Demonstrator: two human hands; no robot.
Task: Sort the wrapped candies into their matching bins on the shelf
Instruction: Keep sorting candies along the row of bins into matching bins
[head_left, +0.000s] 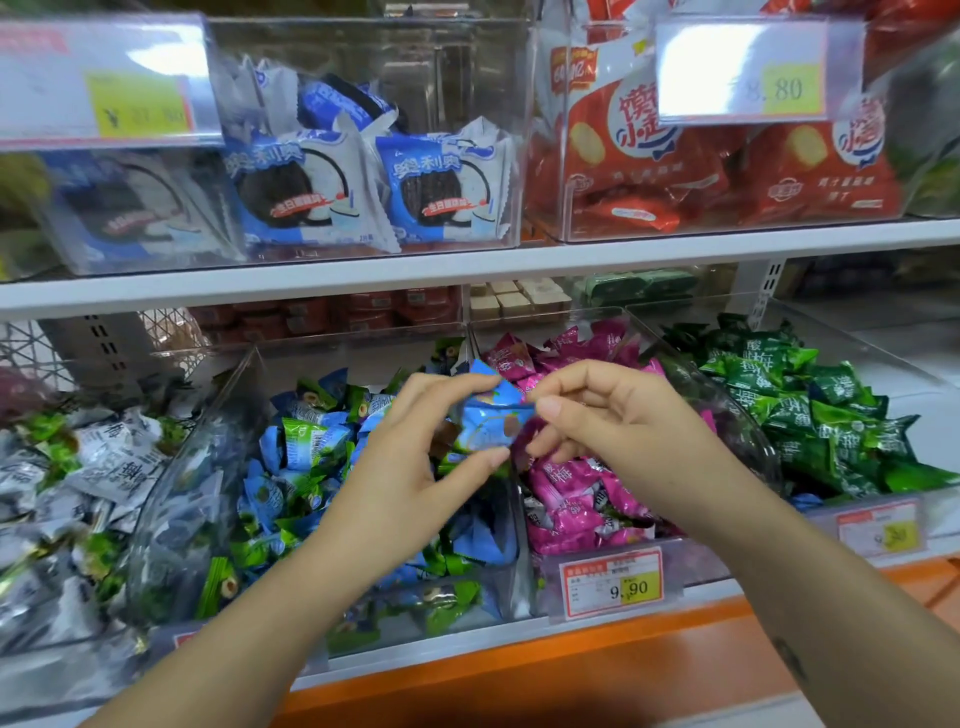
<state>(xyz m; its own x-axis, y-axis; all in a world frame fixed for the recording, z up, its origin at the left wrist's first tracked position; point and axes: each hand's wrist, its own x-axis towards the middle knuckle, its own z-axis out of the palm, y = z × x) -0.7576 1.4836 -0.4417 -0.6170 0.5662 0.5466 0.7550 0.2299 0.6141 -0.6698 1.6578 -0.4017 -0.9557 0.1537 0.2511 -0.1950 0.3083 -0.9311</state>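
A blue wrapped candy (491, 423) hangs above the divider between two clear bins. My left hand (410, 457) holds it between thumb and fingers. My right hand (597, 415) pinches the candy's right end, its fingers curled. Below my left hand is the bin of blue and green candies (296, 452). The bin of pink candies (571, 499) lies under my right hand. A bin of dark green candies (810, 410) stands to the right. White and green candies (78, 467) fill the bin on the left.
A shelf board (467, 265) runs above the bins and carries clear boxes of blue cookie packs (363, 182) and red snack packs (701, 171). A price tag (613, 582) hangs on the pink bin's front. An orange shelf edge (597, 660) runs along the bottom.
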